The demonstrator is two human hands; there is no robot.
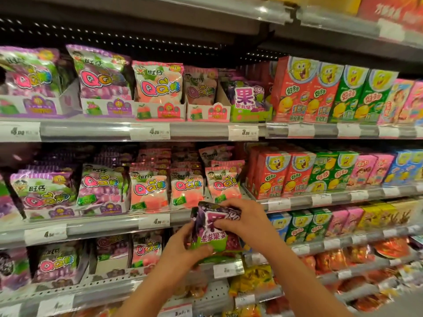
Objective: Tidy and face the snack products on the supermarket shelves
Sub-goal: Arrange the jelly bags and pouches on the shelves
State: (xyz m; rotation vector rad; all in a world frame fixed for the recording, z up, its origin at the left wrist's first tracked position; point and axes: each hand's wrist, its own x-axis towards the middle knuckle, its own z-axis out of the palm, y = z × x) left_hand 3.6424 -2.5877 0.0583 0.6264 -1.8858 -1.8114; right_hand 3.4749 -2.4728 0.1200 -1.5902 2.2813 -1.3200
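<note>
A purple and green gummy bag [211,232] is held in front of the shelves, below the middle shelf's edge. My left hand [183,250] grips its lower left corner from below. My right hand [242,219] pinches its upper right side, fingers curled over the top. Bags of the same kind stand in a green tray [248,99] on the upper shelf. Pink QQ gummy bags [186,191] stand on the middle shelf just behind the held bag.
Purple QQ bags [43,193] fill the left of the shelves. Red and green cartoon snack boxes [297,172] line the right side. Price-tag rails [155,221] run along each shelf front. Lower shelves hold orange and yellow packets [251,277].
</note>
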